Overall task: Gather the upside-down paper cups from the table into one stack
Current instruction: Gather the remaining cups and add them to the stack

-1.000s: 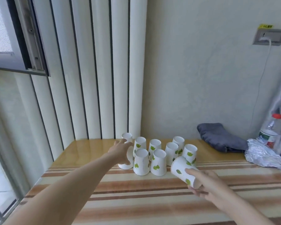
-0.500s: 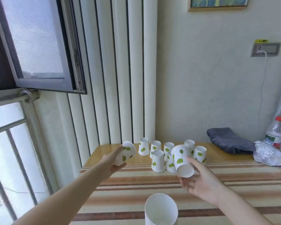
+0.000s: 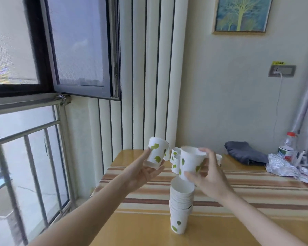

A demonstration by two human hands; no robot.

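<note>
A stack of white paper cups with green leaves stands mouth-up near the table's front. My right hand holds one leaf-printed cup upright just above the stack's open top. My left hand grips another such cup upright, up and to the left of the stack. Behind both hands, a few upside-down cups stand on the table, mostly hidden by the held cups and fingers.
The table has a striped cloth. A dark folded cloth, crumpled foil and a plastic bottle lie at the back right. A window with a metal railing runs along the left.
Both hands have lifted their cups off the table and turned them mouth-up. The right cup has come over the stack. The view has tilted up and the stack has come fully into sight.
</note>
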